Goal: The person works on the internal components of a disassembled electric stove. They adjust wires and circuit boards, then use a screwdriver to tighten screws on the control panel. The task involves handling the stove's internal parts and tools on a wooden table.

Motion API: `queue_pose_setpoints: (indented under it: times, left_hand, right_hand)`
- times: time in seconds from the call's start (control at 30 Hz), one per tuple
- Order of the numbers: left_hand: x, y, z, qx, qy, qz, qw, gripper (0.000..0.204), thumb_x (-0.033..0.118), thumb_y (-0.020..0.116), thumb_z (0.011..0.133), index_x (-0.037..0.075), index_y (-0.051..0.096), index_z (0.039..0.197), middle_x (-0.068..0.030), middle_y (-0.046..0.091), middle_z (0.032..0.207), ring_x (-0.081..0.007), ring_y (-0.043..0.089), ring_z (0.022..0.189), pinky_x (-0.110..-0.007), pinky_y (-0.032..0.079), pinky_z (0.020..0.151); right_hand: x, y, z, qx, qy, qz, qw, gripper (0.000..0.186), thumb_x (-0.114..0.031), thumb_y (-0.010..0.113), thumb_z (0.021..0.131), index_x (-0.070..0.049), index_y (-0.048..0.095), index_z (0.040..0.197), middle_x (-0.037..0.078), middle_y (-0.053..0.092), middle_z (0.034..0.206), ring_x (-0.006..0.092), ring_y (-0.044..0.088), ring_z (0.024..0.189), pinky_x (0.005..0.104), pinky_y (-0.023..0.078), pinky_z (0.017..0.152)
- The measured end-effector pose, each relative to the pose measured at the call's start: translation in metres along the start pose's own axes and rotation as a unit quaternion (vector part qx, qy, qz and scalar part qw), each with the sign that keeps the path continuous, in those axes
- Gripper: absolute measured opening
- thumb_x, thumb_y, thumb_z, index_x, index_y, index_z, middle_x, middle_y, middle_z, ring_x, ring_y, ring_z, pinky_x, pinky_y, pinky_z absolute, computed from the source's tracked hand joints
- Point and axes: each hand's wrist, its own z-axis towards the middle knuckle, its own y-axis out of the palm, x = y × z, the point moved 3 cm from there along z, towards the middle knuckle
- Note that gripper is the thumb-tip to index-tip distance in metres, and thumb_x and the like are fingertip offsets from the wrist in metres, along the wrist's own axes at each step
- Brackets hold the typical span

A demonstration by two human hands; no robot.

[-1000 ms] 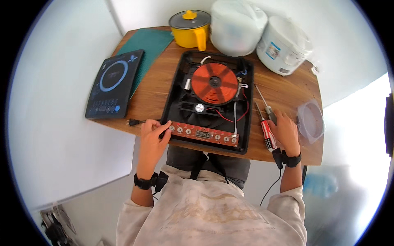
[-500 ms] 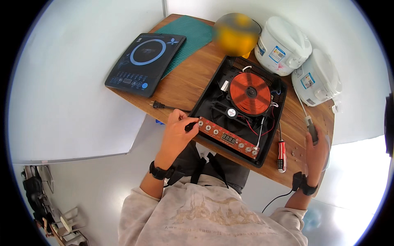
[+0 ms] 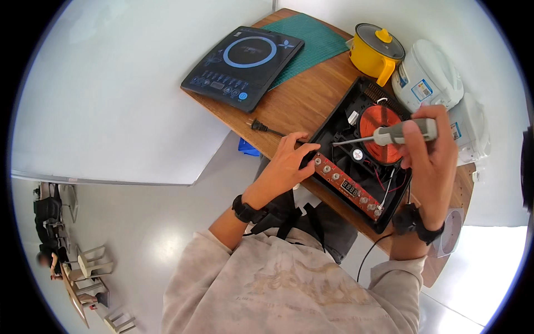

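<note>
An opened black induction cooker base (image 3: pixel 339 129) lies on the wooden table (image 3: pixel 295 106), showing a copper coil (image 3: pixel 380 129), a fan and a red control board (image 3: pixel 347 186). My left hand (image 3: pixel 289 162) rests on the base's near left corner, beside the red board. My right hand (image 3: pixel 425 153) is raised over the base and grips a grey-handled screwdriver (image 3: pixel 397 133). Its metal shaft points left toward the inside of the housing. Black bands sit on both wrists.
The cooker's black glass top panel (image 3: pixel 243 65) lies at the table's left end, partly on a green cutting mat (image 3: pixel 311 42). A yellow pot (image 3: pixel 378 53) and two white rice cookers (image 3: pixel 431 80) stand behind. A black plug (image 3: pixel 257 126) lies near the front edge. A clear container (image 3: pixel 453 231) sits at right.
My right hand has picked the screwdriver up from the table at the right and brought it over the open cooker. The view has swung leftward; my left hand stays at the base's front corner.
</note>
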Motion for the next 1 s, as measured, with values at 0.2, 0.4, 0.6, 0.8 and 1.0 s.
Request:
queue_pose_setpoints:
  times: [0.2, 0.4, 0.6, 0.8, 1.0]
  left_hand:
    - [-0.046, 0.008, 0.016, -0.046, -0.070, -0.093, 0.992, 0.039, 0.010, 0.064, 0.095, 0.009, 0.064, 0.135, -0.0205, 0.050, 0.140, -0.0381, 0.054, 0.128, -0.041, 0.044, 0.110]
    - [-0.070, 0.027, 0.056, -0.071, -0.095, -0.144, 0.983, 0.038, 0.010, 0.063, 0.097, 0.010, 0.063, 0.135, -0.0201, 0.049, 0.139, -0.0372, 0.055, 0.127, -0.039, 0.044, 0.108]
    - [-0.084, 0.038, 0.086, -0.077, -0.093, -0.156, 0.980, 0.038, 0.008, 0.062, 0.098, 0.010, 0.062, 0.136, -0.0188, 0.048, 0.140, -0.0354, 0.053, 0.129, -0.038, 0.044, 0.109]
    - [-0.096, 0.059, 0.088, -0.086, -0.084, -0.171, 0.978, 0.039, 0.007, 0.061, 0.098, 0.009, 0.060, 0.138, -0.0179, 0.046, 0.142, -0.0339, 0.052, 0.133, -0.037, 0.042, 0.111]
    - [-0.095, 0.077, 0.081, -0.094, -0.102, -0.181, 0.974, 0.039, 0.008, 0.061, 0.099, 0.007, 0.061, 0.137, -0.0190, 0.046, 0.142, -0.0344, 0.050, 0.135, -0.038, 0.041, 0.112]
  right_hand:
    - [0.036, 0.053, 0.049, -0.038, -0.054, -0.014, 0.998, 0.014, -0.013, 0.069, 0.094, -0.006, 0.058, 0.099, 0.003, 0.061, 0.065, 0.0071, 0.054, 0.055, 0.0246, 0.042, 0.053]
    - [0.087, 0.070, 0.089, -0.081, -0.059, 0.007, 0.995, 0.015, -0.009, 0.069, 0.091, -0.005, 0.058, 0.101, 0.004, 0.061, 0.066, 0.0083, 0.056, 0.054, 0.0251, 0.044, 0.054]
    - [0.123, 0.075, 0.116, -0.103, -0.074, 0.011, 0.992, 0.016, -0.007, 0.067, 0.091, -0.004, 0.058, 0.104, 0.006, 0.063, 0.071, 0.0097, 0.059, 0.058, 0.0260, 0.046, 0.055]
    - [0.158, 0.080, 0.117, -0.121, -0.059, 0.029, 0.990, 0.017, -0.007, 0.068, 0.092, -0.004, 0.058, 0.105, 0.006, 0.062, 0.071, 0.0095, 0.060, 0.060, 0.0256, 0.046, 0.056]
    - [0.174, 0.075, 0.106, -0.107, -0.039, 0.036, 0.993, 0.016, -0.008, 0.070, 0.092, -0.005, 0.058, 0.103, 0.005, 0.063, 0.070, 0.0094, 0.061, 0.059, 0.0254, 0.046, 0.055]
